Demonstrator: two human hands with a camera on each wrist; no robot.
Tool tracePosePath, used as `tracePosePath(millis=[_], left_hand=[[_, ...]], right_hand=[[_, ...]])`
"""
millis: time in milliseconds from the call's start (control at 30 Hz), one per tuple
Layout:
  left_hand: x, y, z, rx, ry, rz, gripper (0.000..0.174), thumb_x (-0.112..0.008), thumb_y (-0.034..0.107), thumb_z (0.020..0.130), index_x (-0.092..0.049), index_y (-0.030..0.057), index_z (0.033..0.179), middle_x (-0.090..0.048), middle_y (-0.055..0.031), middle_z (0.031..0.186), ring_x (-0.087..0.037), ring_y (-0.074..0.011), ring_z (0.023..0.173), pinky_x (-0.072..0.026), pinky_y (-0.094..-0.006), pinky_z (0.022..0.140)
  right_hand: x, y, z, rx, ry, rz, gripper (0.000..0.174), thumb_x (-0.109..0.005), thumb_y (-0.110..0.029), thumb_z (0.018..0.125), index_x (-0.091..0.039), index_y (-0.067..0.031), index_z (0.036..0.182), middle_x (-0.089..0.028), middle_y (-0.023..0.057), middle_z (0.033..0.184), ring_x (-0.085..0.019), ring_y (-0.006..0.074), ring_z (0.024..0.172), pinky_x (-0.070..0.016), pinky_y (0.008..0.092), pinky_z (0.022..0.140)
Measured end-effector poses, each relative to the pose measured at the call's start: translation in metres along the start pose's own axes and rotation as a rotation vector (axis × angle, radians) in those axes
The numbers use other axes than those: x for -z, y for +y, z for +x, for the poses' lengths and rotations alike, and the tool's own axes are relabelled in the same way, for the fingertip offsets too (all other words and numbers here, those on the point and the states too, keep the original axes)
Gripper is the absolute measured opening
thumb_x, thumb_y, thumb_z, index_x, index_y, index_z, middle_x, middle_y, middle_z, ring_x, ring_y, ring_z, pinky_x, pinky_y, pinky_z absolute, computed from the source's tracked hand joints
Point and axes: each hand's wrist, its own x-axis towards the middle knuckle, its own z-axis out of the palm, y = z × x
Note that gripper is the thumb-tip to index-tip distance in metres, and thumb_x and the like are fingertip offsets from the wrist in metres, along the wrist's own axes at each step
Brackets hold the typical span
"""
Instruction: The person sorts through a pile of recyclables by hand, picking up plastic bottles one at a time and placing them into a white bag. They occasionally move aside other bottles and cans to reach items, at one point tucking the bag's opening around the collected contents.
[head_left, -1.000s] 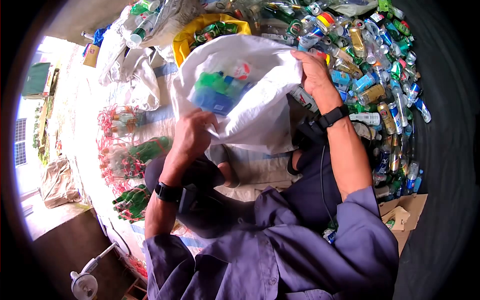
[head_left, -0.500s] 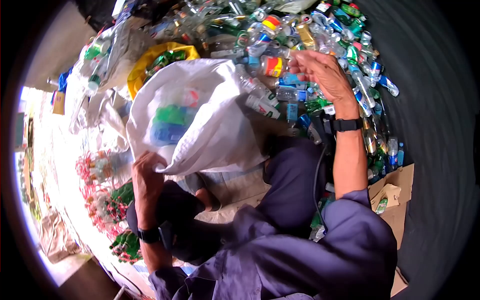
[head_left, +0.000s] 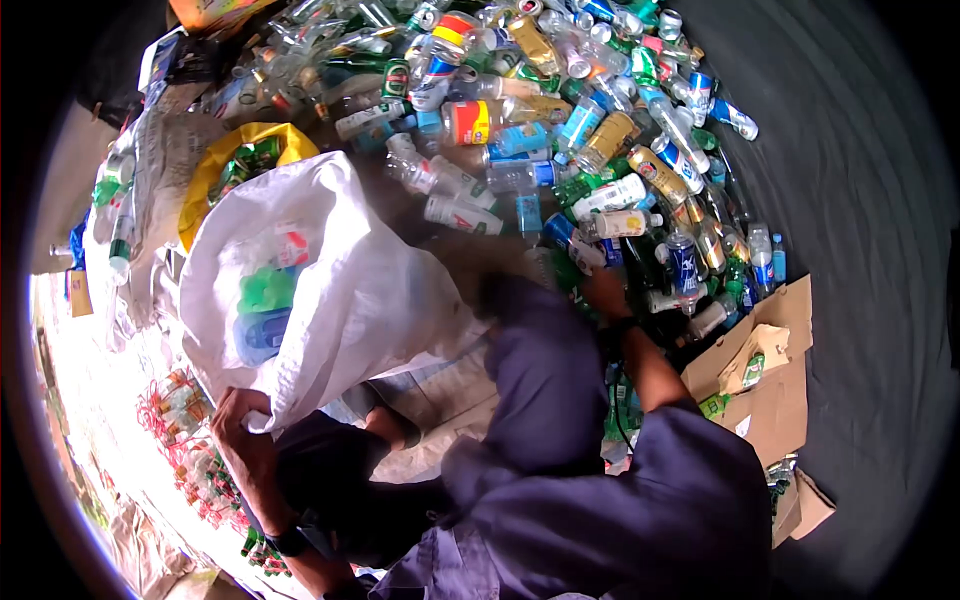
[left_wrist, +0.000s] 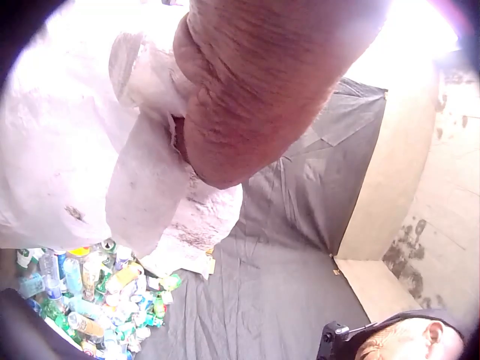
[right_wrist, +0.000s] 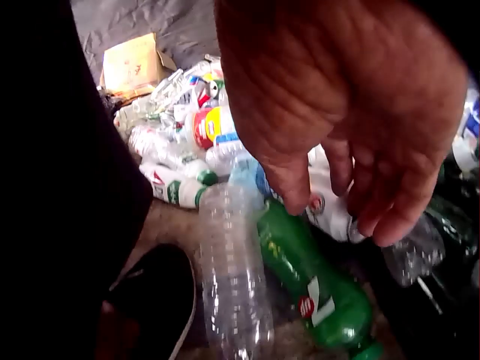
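My left hand (head_left: 243, 440) grips the rim of a white woven sack (head_left: 375, 290), whose mouth faces up and left. Inside it show a blue plastic bottle (head_left: 262, 335), a green one (head_left: 266, 289) and clear plastic. In the left wrist view, the sack's cloth (left_wrist: 67, 165) hangs beside the hand. My right hand (right_wrist: 337, 105) reaches low over the bottle pile, thumb and fingers apart and loosely bent. Its thumb tip is right at a green plastic bottle (right_wrist: 307, 274) in the right wrist view. A clear plastic bottle (right_wrist: 234, 277) lies alongside.
Bottles and cans (head_left: 600, 140) spread in a wide heap ahead and right. A yellow sack (head_left: 193, 200) of green cans stands behind the white one. Cardboard (head_left: 770, 400) lies at the right, by a dark sheet (head_left: 850, 250). Tied bottle bundles (head_left: 190, 450) sit at the left.
My right hand has let go of the sack's rim, swung right and come down to the bottles near my knee. My left hand still holds the sack, which sits further left in view.
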Motion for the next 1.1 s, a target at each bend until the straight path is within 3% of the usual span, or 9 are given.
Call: tracePosePath(millis=[167,333,467,567,633,767,867,933,1100], left_hand=[[-0.007,0.014,0.002,-0.021,0.012,-0.001,0.009,-0.061,-0.002,0.068,-0.053,0.0015,0.069,-0.051,-0.0067,0.064,-0.051,-0.0196,0.06,-0.0369,-0.0319,0.057],[-0.009,0.026,0.002,-0.013,0.001,0.05,0.013,-0.062,-0.001,0.069,-0.05,0.0028,0.068,-0.05,-0.0054,0.063,-0.05,-0.0182,0.06,-0.0364,-0.0316,0.057],[-0.009,0.025,0.0,-0.022,0.003,0.081,0.013,-0.064,0.0,0.069,-0.051,0.0038,0.069,-0.051,-0.0055,0.064,-0.05,-0.0194,0.06,-0.0369,-0.032,0.057],[-0.009,0.021,0.0,-0.07,-0.006,0.079,0.014,-0.064,0.0,0.07,-0.051,0.0039,0.07,-0.052,-0.0052,0.065,-0.05,-0.0197,0.061,-0.0375,-0.0324,0.058],[-0.009,0.02,-0.001,-0.05,-0.02,0.097,0.011,-0.062,0.001,0.072,-0.052,0.0034,0.072,-0.051,-0.0057,0.066,-0.051,-0.0185,0.06,-0.0374,-0.032,0.057],[-0.01,0.015,0.001,-0.066,-0.02,0.094,0.011,-0.063,0.001,0.072,-0.052,0.0039,0.073,-0.051,-0.0062,0.067,-0.051,-0.0195,0.06,-0.0381,-0.0327,0.058],[-0.01,0.015,0.002,-0.076,-0.027,0.097,0.012,-0.063,0.001,0.072,-0.052,0.0045,0.074,-0.051,-0.0064,0.067,-0.051,-0.0201,0.059,-0.0387,-0.0332,0.058],[-0.011,0.017,0.002,-0.088,-0.015,0.109,0.012,-0.064,0.001,0.072,-0.052,0.0049,0.074,-0.051,-0.0063,0.068,-0.052,-0.0203,0.06,-0.0389,-0.0332,0.058],[-0.013,0.017,0.001,-0.05,-0.024,0.1,0.014,-0.065,0.001,0.072,-0.051,0.0049,0.074,-0.05,-0.0059,0.067,-0.051,-0.0199,0.06,-0.0385,-0.0324,0.058]], right_hand=[[-0.02,0.004,-0.029,-0.105,0.118,-0.172,0.062,-0.073,-0.031,0.078,-0.053,-0.002,0.13,-0.061,0.0216,0.118,-0.06,0.044,0.107,-0.0497,0.0541,0.086],[-0.019,0.004,-0.011,0.228,0.562,-0.269,0.059,-0.073,-0.034,0.08,-0.053,-0.004,0.127,-0.055,0.0169,0.125,-0.05,0.0381,0.121,-0.0428,0.0555,0.096],[-0.022,-0.007,0.016,0.05,0.416,-0.232,0.063,-0.072,-0.035,0.081,-0.05,-0.0034,0.131,-0.055,0.0171,0.127,-0.051,0.0386,0.121,-0.0432,0.0554,0.095],[-0.027,-0.013,0.02,-0.017,0.6,-0.319,0.067,-0.071,-0.036,0.082,-0.048,-0.0024,0.135,-0.056,0.0189,0.128,-0.054,0.0413,0.117,-0.0447,0.0561,0.091],[-0.022,-0.022,0.017,-0.152,0.39,-0.182,0.07,-0.071,-0.038,0.083,-0.046,-0.0003,0.137,-0.057,0.0223,0.128,-0.056,0.0438,0.114,-0.0449,0.0562,0.092],[-0.04,-0.013,0.012,-0.174,0.325,-0.051,0.067,-0.069,-0.039,0.085,-0.047,0.0002,0.134,-0.058,0.0237,0.122,-0.056,0.0442,0.112,-0.0455,0.054,0.092],[-0.042,-0.019,-0.005,-0.161,0.532,-0.019,0.067,-0.069,-0.039,0.086,-0.046,0.0014,0.133,-0.057,0.0246,0.12,-0.056,0.0433,0.113,-0.0469,0.0515,0.092],[-0.052,-0.015,-0.018,-0.12,0.319,0.012,0.067,-0.072,-0.035,0.084,-0.046,-0.0005,0.135,-0.054,0.0227,0.126,-0.053,0.042,0.118,-0.0446,0.0529,0.097],[-0.073,-0.024,-0.053,-0.117,0.434,0.117,0.07,-0.073,-0.032,0.084,-0.043,0.0006,0.138,-0.049,0.0241,0.135,-0.05,0.0424,0.122,-0.0412,0.0497,0.104]])
